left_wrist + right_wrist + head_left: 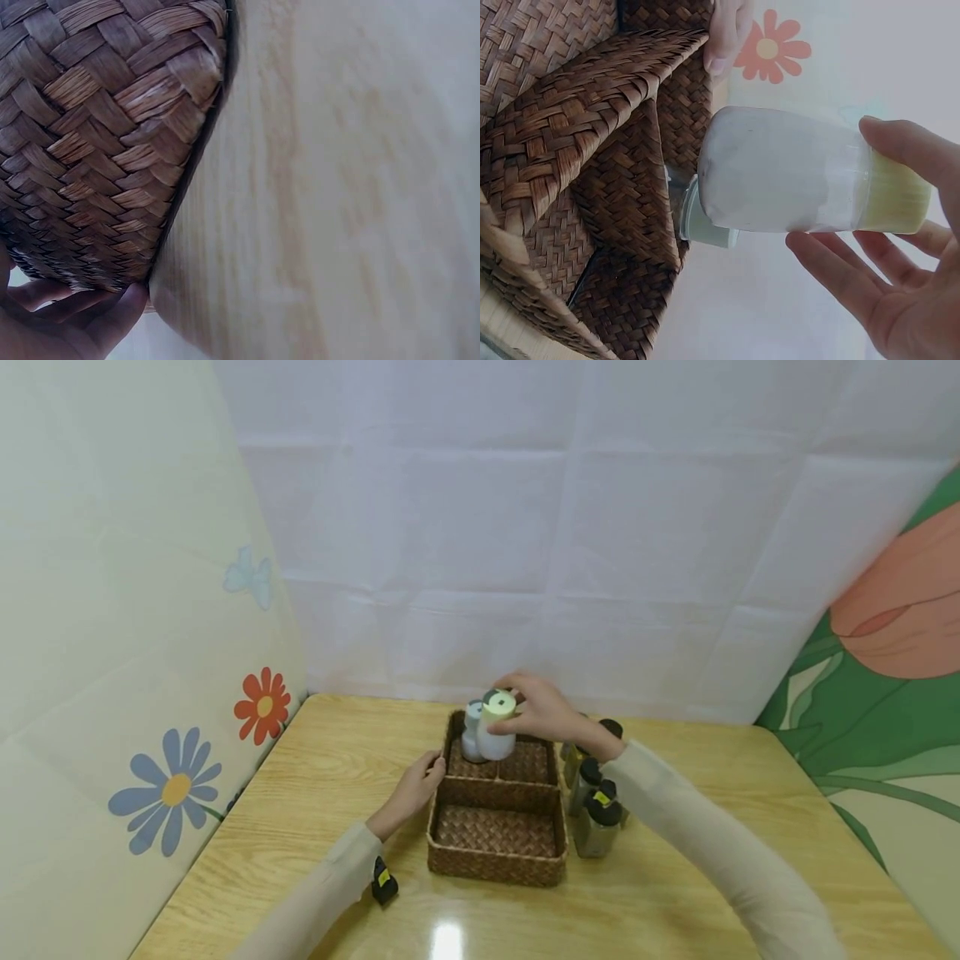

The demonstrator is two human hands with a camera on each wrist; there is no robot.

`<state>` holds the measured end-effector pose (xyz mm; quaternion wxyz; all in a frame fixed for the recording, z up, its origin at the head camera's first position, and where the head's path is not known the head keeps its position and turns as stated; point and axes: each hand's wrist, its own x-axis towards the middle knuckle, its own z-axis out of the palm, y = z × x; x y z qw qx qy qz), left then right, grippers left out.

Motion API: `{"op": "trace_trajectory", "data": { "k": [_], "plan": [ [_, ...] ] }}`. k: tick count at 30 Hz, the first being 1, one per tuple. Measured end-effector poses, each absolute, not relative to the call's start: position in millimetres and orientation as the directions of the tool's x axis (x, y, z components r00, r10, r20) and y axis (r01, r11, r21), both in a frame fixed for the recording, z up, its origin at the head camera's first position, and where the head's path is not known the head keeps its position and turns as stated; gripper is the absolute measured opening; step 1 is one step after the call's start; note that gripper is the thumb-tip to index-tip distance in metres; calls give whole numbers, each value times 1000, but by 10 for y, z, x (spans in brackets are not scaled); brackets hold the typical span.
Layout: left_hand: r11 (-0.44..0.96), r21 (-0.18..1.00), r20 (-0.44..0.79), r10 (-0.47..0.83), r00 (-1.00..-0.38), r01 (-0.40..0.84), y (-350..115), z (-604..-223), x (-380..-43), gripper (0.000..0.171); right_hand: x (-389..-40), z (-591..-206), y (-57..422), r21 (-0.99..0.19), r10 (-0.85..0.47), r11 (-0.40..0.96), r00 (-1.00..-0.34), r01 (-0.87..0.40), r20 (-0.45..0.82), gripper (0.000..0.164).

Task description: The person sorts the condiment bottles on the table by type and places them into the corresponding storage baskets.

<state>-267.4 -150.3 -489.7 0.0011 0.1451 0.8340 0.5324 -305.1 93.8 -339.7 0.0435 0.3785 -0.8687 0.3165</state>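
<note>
A woven basket (497,866) with compartments stands on the table. My right hand (543,708) holds a jar of white contents (784,171) by its yellow-green lid, thumb on one side and fingers on the other. The jar is over the basket's back part, upright in the head view. Beside it, a second white jar (472,731) with a pale lid stands in the back left compartment, partly hidden by the held one. My left hand (412,789) grips the basket's left side near the back; its fingers (112,319) lie against the outer weave.
Several black-lidded jars (597,829) stand close to the basket's right side, some hidden under my right forearm. A white sheet (465,527) hangs behind the wooden table (652,893). Flower-printed panels (176,789) stand on both sides.
</note>
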Motion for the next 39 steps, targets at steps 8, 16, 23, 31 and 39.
{"op": "trace_trajectory", "data": {
  "k": [8, 16, 23, 31, 39],
  "plan": [
    [397, 882, 163, 249, -955, 253, -1512, -4927, -2694, 44, -3072, -3417, 879, -512, -632, 527, -715, -679, 297, 55],
    [394, 882, 165, 252, -954, 257, -1528, -4924, -2687, 46, -3076, -3449, 822, -503, -648, 536, -712, -678, 269, 56],
    [398, 882, 163, 248, -955, 254, -1526, -4923, -2696, 46, -3091, -3497, 774, -521, -657, 516, -704, -680, 269, 55],
    [393, 886, 158, 240, -958, 245, -1518, -4919, -2703, 47, -3116, -3558, 733, -524, -669, 497, -690, -691, 277, 52],
    [408, 874, 175, 242, -954, 264, -1524, -4927, -2702, 45, -3120, -3595, 694, -510, -674, 505, -688, -696, 270, 51]
  ]
}}
